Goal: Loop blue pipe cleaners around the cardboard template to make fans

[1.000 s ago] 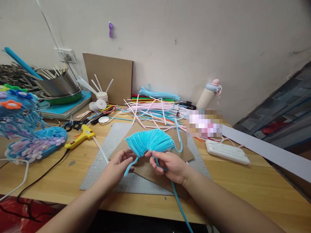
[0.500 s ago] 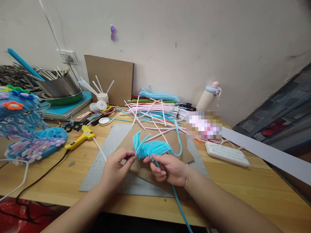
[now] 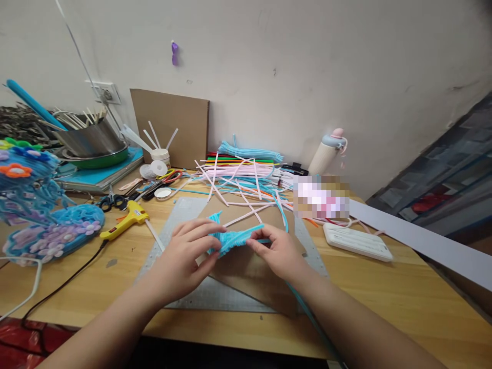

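Note:
A bunched piece of bright blue pipe cleaners [image 3: 234,240], coiled side by side, is held between my two hands above the cardboard sheet [image 3: 246,274]. My left hand [image 3: 192,251] is closed around its left end, the thumb below and the fingers over the top. With thumb and fingertips, my right hand [image 3: 279,251] pinches the right end. A short blue tuft sticks up beyond my left fingers. One long blue strand trails down beside my right forearm, and another loops up behind my right hand. My fingers hide both ends of the piece in part.
Under the cardboard lies a grey cutting mat [image 3: 184,302]. A yellow glue gun [image 3: 126,223], scissors [image 3: 111,200] and a blue flowered piece [image 3: 57,230] are to the left. Behind lie pink pipe cleaners [image 3: 238,171]; a white power strip [image 3: 357,242] and bottle [image 3: 325,154] are right.
My left hand has moved over the top of the blue piece. My right hand has turned palm-down and shifted to its right end. The piece looks lower and flatter now.

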`<state>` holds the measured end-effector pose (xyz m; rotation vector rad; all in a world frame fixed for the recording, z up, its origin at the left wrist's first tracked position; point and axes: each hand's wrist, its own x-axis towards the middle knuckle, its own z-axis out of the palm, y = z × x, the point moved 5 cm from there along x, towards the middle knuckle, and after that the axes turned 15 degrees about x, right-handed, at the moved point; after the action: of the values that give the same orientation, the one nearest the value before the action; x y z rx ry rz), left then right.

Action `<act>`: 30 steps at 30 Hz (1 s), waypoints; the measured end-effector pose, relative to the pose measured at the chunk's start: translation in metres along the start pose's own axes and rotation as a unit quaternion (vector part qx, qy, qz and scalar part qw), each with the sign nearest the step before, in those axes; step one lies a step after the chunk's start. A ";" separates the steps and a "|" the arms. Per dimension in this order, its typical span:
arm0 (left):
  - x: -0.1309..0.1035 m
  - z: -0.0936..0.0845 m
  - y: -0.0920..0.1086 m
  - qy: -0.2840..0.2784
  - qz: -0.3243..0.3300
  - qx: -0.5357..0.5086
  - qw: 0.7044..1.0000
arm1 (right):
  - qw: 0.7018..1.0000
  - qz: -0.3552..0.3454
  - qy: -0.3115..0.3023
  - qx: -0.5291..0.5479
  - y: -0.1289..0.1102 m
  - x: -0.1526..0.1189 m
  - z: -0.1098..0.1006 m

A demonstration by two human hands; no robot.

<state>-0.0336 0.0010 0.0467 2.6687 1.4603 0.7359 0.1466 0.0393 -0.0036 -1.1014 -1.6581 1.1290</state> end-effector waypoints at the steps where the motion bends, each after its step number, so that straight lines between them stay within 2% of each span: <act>1: 0.003 0.001 0.003 -0.002 0.000 -0.014 1.000 | 0.999 0.003 -0.007 0.035 0.001 0.000 0.002; 5: 0.020 0.008 0.007 0.015 -0.051 -0.117 0.992 | 0.986 0.011 -0.043 0.162 0.001 0.001 0.009; 9: 0.032 0.017 0.005 0.003 -0.091 -0.173 0.981 | 0.971 0.038 -0.058 0.230 0.004 0.002 0.010; 13: 0.037 0.018 0.000 -0.023 -0.144 -0.206 0.968 | 0.932 0.081 -0.031 0.351 0.011 0.004 0.006; 15: 0.037 0.019 -0.002 -0.063 -0.194 -0.261 0.944 | 0.902 0.078 -0.008 0.425 0.012 0.006 0.003; 17: 0.038 0.020 -0.001 -0.106 -0.224 -0.343 0.906 | 0.884 0.071 -0.001 0.462 0.012 0.008 0.001; 19: 0.039 0.019 0.003 -0.127 -0.227 -0.413 0.873 | 0.889 0.068 -0.005 0.453 0.010 0.010 -0.001; 21: 0.039 0.016 0.005 -0.127 -0.221 -0.445 0.859 | 0.903 0.069 -0.010 0.424 0.008 0.011 -0.002; 24: 0.038 0.011 0.003 -0.110 -0.209 -0.446 0.864 | 0.901 0.083 -0.022 0.425 0.005 0.012 0.000; 27: 0.037 0.010 -0.006 -0.071 -0.199 -0.430 0.878 | 0.869 0.114 -0.042 0.480 0.004 0.014 0.005; 30: 0.040 0.018 -0.025 -0.028 -0.217 -0.399 0.890 | 0.827 0.152 -0.043 0.539 0.007 0.018 0.010</act>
<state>-0.0279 0.0512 0.0409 1.6676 1.2765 0.9320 0.1336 0.0553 -0.0100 -0.5375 -0.6212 1.9712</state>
